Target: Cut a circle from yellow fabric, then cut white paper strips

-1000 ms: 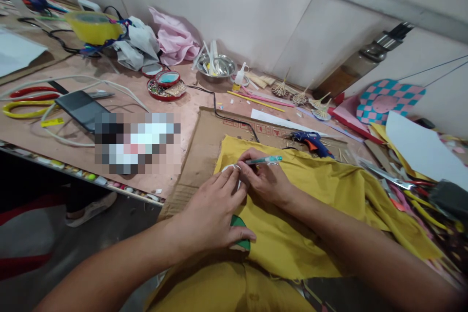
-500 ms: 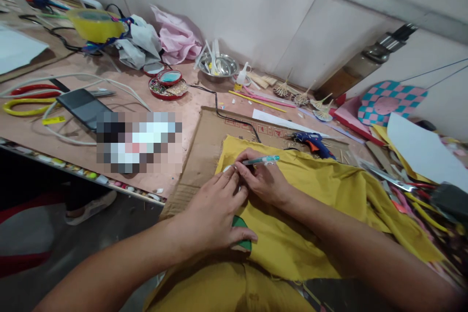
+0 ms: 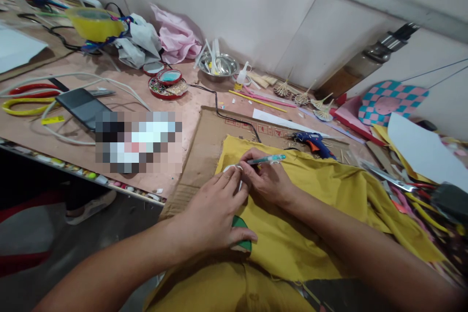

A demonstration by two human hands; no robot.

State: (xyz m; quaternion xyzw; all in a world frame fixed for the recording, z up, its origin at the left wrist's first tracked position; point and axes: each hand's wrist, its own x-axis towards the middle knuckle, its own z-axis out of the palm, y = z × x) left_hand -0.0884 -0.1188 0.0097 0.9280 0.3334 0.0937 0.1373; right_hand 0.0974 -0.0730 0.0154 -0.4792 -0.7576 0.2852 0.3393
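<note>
My right hand [image 3: 268, 180] is closed around a pen [image 3: 266, 159] with a clear barrel and a teal end. Its tip is hidden behind the fingers, close to a white flat piece [image 3: 229, 168]. Fingers stretched out, my left hand [image 3: 219, 209] lies flat over that piece and presses it onto yellow cloth [image 3: 292, 239]. Most of the white piece is covered. Under the left thumb, a green rounded thing [image 3: 240, 229] rests on the cloth, partly hidden by the hand.
Cardboard [image 3: 195, 165] lies beneath the cloth. Beyond it rests a blue glue gun [image 3: 312, 144]. A steel bowl [image 3: 219, 66], glue bottle [image 3: 242, 77] and red bead tray [image 3: 168, 90] stand farther back. On the left are a phone [image 3: 84, 109] and scissors [image 3: 29, 106]; tools crowd the right.
The pen and my right hand have shifted slightly to the right, and more of the white piece's edge shows. My left hand stays in place.
</note>
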